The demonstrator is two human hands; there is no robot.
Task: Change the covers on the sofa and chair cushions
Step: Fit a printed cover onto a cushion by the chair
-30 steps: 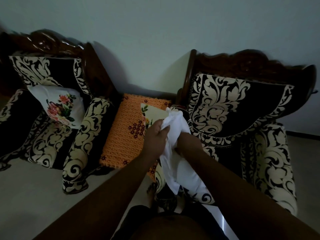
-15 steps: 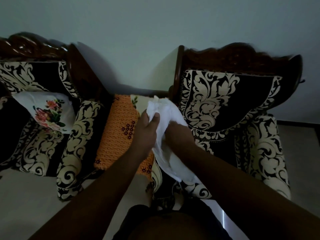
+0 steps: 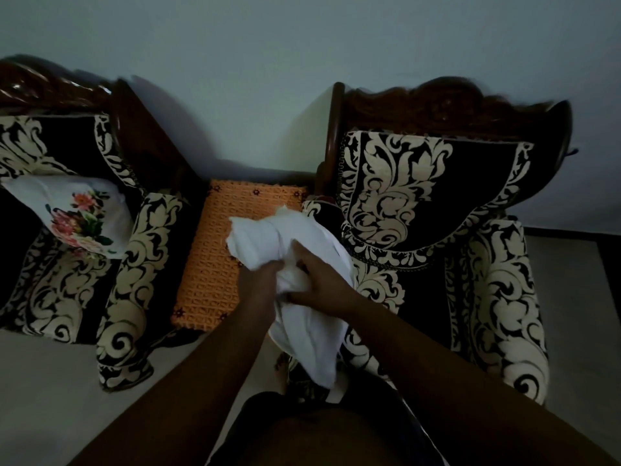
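A white cushion cover [image 3: 302, 324] hangs bunched in front of me, between the two seats. My left hand [image 3: 262, 284] grips its folds from the left. My right hand [image 3: 319, 280] clutches the same bunch from the right, fingers curled into the cloth. The two hands touch each other at the middle of the bundle. On the left seat lies a white cushion with a pink flower print [image 3: 77, 220]. The cover's lower end droops over the right chair's near armrest.
A black-and-cream patterned sofa [image 3: 134, 264] stands at left, a matching armchair [image 3: 453, 230] at right, both with dark carved wood backs. Between them sits an orange crocheted cloth [image 3: 208, 264] on a small table. Pale floor lies in front; a bare wall behind.
Both hands have shifted lower on the white cover and gathered it tighter. The floral piece seen behind the hands earlier is now hidden. The view has tilted slightly.
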